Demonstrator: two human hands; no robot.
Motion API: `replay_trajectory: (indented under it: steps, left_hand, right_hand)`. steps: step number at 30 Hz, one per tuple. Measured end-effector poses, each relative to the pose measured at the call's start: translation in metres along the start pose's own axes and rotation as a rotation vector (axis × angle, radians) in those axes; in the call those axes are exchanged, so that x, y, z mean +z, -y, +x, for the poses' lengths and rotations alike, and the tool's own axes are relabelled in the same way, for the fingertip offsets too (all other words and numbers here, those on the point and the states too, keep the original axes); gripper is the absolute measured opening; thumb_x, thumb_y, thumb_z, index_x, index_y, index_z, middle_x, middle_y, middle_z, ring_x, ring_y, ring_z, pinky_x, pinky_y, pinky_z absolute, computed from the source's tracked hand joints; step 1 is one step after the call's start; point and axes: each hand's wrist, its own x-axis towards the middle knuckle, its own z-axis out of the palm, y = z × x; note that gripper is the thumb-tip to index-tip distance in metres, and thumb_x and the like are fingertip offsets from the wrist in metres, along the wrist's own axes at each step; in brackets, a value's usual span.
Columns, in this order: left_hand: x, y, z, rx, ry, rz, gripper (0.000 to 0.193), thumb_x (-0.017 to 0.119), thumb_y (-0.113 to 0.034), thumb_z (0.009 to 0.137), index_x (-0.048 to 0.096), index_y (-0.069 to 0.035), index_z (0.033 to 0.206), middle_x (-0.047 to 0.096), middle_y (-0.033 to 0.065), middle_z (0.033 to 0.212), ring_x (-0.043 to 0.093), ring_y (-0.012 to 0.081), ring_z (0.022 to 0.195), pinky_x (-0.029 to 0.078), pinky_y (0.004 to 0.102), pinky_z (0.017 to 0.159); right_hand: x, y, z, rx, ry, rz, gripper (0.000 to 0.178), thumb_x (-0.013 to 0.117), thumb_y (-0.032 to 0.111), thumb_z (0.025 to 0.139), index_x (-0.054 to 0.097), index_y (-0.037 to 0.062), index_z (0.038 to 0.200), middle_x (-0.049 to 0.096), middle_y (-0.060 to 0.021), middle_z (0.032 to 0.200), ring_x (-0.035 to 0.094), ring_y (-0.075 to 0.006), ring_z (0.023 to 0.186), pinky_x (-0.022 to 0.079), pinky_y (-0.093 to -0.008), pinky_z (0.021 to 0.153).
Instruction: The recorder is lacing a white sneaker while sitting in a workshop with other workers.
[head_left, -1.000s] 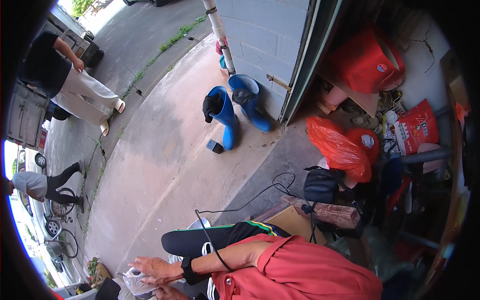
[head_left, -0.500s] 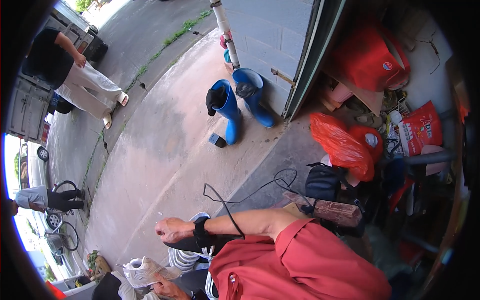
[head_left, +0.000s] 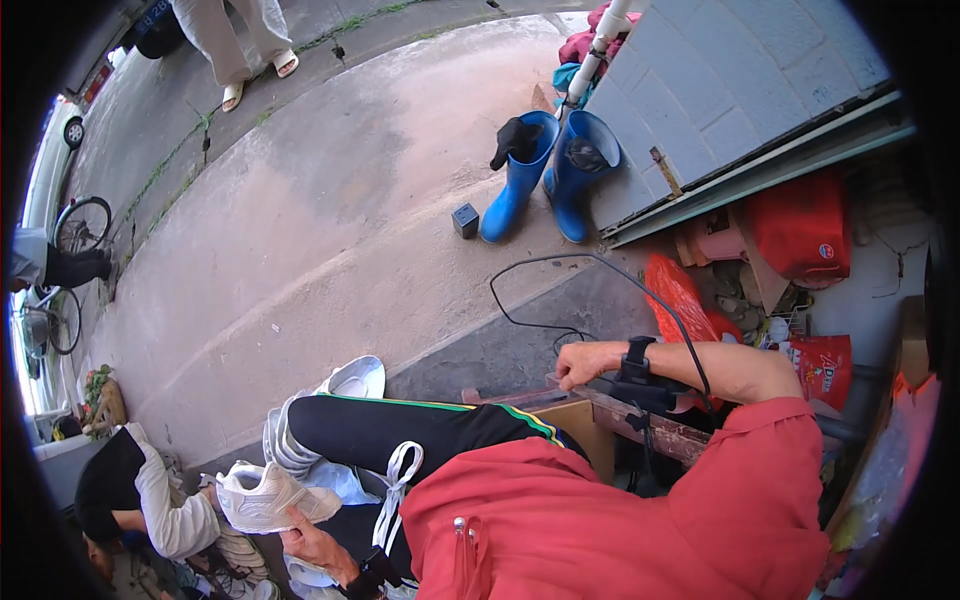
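My left hand (head_left: 318, 547) grips a white sneaker (head_left: 270, 497) by one end, over my lap at the lower left. My right hand (head_left: 588, 364), with a black band at its wrist, is closed beside a reddish wooden beam (head_left: 655, 428). What its fingers hold, if anything, is hidden. From near this hand a black cable (head_left: 520, 262) loops up and arches over my forearm. My bent leg (head_left: 400, 432) in black striped trousers lies between the hands. White shoe-like pieces (head_left: 357, 380) show beyond the knee.
Blue rubber boots (head_left: 520, 185) and a small dark cube (head_left: 466, 220) stand on the concrete. Red bags (head_left: 800, 230) crowd the right side by a door frame. A co-worker in white sleeves (head_left: 180, 510) bends over shoes (head_left: 235, 555) at lower left. Another person's legs (head_left: 235, 40) show at the top.
My right hand has moved from above my knee to the wooden beam on the right. The left hand keeps the sneaker. My view has turned, shifting the boots and people.
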Motion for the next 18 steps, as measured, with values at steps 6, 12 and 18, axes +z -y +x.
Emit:
replay_trajectory:
  steps: [6,12,18]
  left_hand:
    - [-0.019,0.031,-0.010,-0.115,-0.027,0.020,0.034,0.053,-0.022,0.092,0.059,0.010,0.104,0.066,0.0184,0.091,0.061,0.0198,0.076,0.050,0.0318,0.068]
    - [-0.044,0.034,-0.025,-0.173,-0.160,-0.010,0.030,0.054,-0.018,0.091,0.060,0.009,0.103,0.066,0.0173,0.091,0.061,0.0204,0.078,0.048,0.0322,0.068]
    - [-0.082,0.070,-0.048,-0.253,-0.217,0.023,0.027,0.054,-0.016,0.091,0.061,0.009,0.097,0.067,0.0125,0.088,0.058,0.0159,0.074,0.046,0.0299,0.069]
  right_hand:
    - [0.041,-0.041,-0.008,0.334,0.061,-0.299,0.040,0.069,0.030,0.062,0.065,-0.0037,0.084,0.064,-0.0233,0.084,0.064,-0.0334,0.083,0.049,-0.0407,0.068]
    - [0.073,-0.066,0.047,0.224,0.146,-0.360,0.047,0.072,0.031,0.061,0.063,-0.0005,0.095,0.064,-0.0213,0.092,0.062,-0.0330,0.089,0.049,-0.0400,0.072]
    - [0.078,-0.052,0.099,0.019,0.412,0.022,0.041,0.061,0.029,0.080,0.056,0.0023,0.111,0.062,-0.0124,0.109,0.059,-0.0230,0.098,0.044,-0.0346,0.086]
